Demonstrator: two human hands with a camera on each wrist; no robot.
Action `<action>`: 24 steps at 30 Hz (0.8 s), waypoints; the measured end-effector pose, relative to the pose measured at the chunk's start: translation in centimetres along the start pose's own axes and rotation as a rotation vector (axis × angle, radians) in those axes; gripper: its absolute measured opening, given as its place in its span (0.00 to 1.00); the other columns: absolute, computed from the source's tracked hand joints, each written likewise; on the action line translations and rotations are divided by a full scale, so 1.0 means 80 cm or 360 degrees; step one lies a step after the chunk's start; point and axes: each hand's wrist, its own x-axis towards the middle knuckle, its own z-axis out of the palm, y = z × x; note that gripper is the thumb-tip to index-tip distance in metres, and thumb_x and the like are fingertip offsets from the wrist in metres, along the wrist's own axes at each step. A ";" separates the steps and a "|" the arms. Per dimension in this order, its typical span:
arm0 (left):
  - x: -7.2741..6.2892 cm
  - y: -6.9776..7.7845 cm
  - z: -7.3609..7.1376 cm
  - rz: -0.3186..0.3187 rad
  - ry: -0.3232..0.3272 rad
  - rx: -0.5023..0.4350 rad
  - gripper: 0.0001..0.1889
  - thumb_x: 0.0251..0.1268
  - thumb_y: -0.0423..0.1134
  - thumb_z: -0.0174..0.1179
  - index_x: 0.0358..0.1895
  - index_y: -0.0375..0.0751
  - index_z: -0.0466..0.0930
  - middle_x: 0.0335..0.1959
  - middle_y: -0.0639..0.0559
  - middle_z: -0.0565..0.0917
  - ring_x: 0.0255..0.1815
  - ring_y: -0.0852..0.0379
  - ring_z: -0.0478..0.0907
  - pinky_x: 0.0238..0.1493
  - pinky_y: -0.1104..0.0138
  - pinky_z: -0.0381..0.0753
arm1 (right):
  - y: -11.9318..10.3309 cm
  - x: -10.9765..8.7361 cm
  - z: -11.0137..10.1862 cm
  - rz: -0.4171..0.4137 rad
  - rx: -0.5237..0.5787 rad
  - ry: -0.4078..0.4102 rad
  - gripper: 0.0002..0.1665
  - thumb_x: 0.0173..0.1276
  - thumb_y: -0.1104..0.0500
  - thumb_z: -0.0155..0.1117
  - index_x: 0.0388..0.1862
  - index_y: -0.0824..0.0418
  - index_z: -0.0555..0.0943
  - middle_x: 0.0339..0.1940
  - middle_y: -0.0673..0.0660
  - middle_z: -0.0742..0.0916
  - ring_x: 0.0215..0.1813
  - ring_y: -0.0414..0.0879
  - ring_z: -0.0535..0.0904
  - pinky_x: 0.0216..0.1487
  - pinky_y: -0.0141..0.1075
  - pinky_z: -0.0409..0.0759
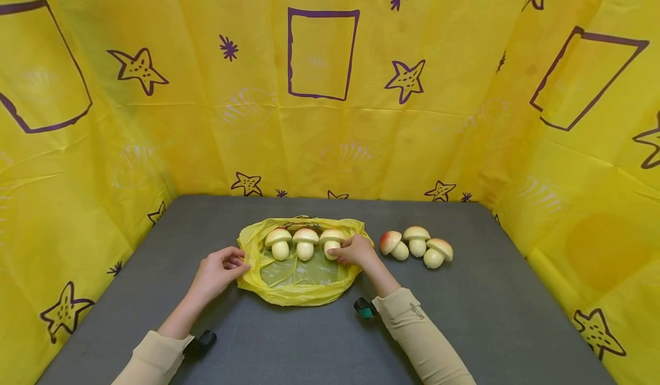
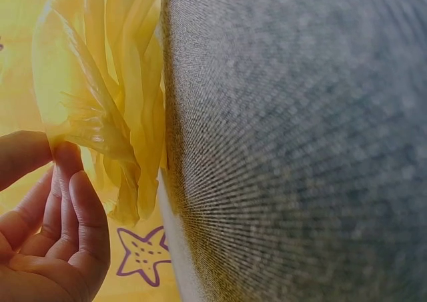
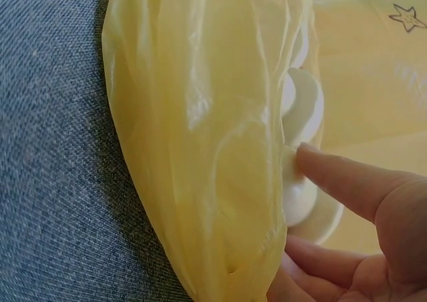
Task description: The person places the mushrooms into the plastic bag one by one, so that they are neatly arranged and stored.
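A yellow plastic bag (image 1: 309,296) lies spread open on the dark table, its rim folded outward. Three toy mushrooms with cream stems sit in a row inside it: a left one (image 1: 280,248), a middle one (image 1: 305,248) and a right one (image 1: 330,237). My right hand (image 1: 358,252) reaches over the bag's right rim and holds the right mushroom by its stem; the right wrist view shows the thumb on the stem. At the left rim my left hand (image 1: 219,270) pinches the bag's edge between thumb and fingers, seen closer in the left wrist view.
To the right of the bag, three more toy mushrooms (image 1: 416,237) lie close together on the table (image 1: 289,345). Yellow cloth (image 1: 319,144) with purple starfish drawings stands behind and on both sides. Black straps (image 1: 201,344) are worn at the wrists.
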 end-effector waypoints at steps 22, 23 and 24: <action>0.000 0.002 0.000 0.0008 -0.0001 0.0009 0.15 0.56 0.40 0.68 0.43 0.36 0.80 0.33 0.48 0.84 0.31 0.58 0.78 0.29 0.72 0.76 | 0.007 -0.003 -0.006 -0.0091 -0.0120 0.0071 0.14 0.53 0.52 0.75 0.31 0.62 0.87 0.22 0.54 0.88 0.24 0.40 0.83 0.28 0.29 0.77; 0.000 0.002 0.000 0.0009 -0.0002 0.0008 0.15 0.56 0.40 0.68 0.43 0.36 0.80 0.33 0.48 0.84 0.31 0.58 0.78 0.29 0.72 0.76 | 0.007 -0.004 -0.008 -0.0098 -0.0124 0.0072 0.14 0.53 0.52 0.75 0.31 0.62 0.87 0.22 0.54 0.88 0.25 0.41 0.84 0.28 0.29 0.77; 0.000 0.002 0.000 0.0012 -0.0001 0.0008 0.15 0.56 0.40 0.68 0.43 0.36 0.80 0.33 0.48 0.84 0.31 0.58 0.78 0.29 0.72 0.76 | 0.007 -0.005 -0.009 -0.0093 -0.0102 0.0074 0.14 0.53 0.52 0.75 0.31 0.62 0.87 0.23 0.55 0.88 0.26 0.42 0.84 0.28 0.30 0.77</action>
